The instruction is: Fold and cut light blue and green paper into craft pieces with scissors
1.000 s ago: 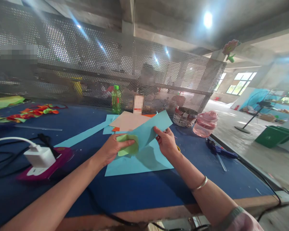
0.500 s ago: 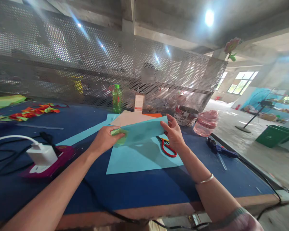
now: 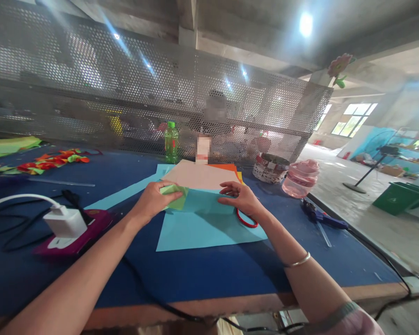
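My left hand (image 3: 153,201) is shut on a small piece of light green paper (image 3: 173,196), pinching it against the end of a folded blue paper sheet (image 3: 204,203). My right hand (image 3: 240,198) rests its fingers on that sheet's far right part and holds nothing else. Beneath both lies a large light blue paper sheet (image 3: 209,233). Beyond them are a beige paper sheet (image 3: 199,176) and an orange sheet (image 3: 227,166). The red loop handle of a pair of scissors (image 3: 246,220) pokes out from under the folded sheet, the rest hidden.
The dark blue worktable (image 3: 209,274) has a wooden front edge. A hot glue gun (image 3: 323,218) lies at right, near a pink plastic jar (image 3: 299,179) and woven basket (image 3: 270,168). A white charger (image 3: 64,222) sits left; a green bottle (image 3: 171,143) stands before a perforated metal screen (image 3: 153,83).
The folded blue sheet has dropped flat over the scissors, showing more beige paper. My right hand has shifted left along it. My left hand still pinches the green piece.
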`<state>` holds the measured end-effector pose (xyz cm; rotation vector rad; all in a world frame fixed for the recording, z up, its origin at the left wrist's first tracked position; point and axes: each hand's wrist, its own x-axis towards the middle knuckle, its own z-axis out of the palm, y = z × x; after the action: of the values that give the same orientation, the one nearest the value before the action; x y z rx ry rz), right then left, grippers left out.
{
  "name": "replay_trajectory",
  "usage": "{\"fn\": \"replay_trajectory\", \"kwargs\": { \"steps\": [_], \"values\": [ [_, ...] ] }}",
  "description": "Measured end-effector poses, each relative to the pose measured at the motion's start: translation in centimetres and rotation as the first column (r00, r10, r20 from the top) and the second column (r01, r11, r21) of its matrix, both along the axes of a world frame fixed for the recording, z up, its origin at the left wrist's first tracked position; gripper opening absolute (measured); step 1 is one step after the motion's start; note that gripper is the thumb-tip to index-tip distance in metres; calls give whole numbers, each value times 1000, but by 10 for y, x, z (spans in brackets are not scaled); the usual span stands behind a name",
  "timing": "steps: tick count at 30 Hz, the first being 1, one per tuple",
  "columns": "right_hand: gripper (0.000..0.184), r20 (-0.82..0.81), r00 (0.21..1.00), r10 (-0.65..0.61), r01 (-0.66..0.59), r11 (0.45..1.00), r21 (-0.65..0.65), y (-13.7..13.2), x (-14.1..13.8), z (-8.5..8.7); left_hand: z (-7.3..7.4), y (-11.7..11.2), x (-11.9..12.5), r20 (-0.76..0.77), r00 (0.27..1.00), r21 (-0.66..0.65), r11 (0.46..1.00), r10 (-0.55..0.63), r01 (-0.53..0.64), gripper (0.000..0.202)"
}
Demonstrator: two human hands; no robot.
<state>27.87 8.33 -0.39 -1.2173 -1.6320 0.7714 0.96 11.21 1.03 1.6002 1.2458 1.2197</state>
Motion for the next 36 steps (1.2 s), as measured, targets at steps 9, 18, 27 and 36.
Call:
{"fn": "replay_trajectory", "kwargs": {
  "steps": [9, 18, 27, 36],
  "values": [
    [47, -131, 990, 53, -59, 997, -42, 2, 0, -7, 3, -6, 2, 314, 949, -243, 965, -14, 95, 46],
    [30, 43, 997, 71, -71, 997, 1, -6, -12, -8, 4, -9, 6, 164, 984, -153, 984, -70, 96, 36],
    [54, 93, 996, 6, -20, 988, 151, -5, -12, -7, -3, -1, 3, -126, 989, 112, 990, -75, 90, 21],
    [45, 635, 694, -339, 5, 885, 466, -20, -21, 1, -8, 6, -2, -250, 962, 92, 986, -109, 136, 27]
  ]
}}
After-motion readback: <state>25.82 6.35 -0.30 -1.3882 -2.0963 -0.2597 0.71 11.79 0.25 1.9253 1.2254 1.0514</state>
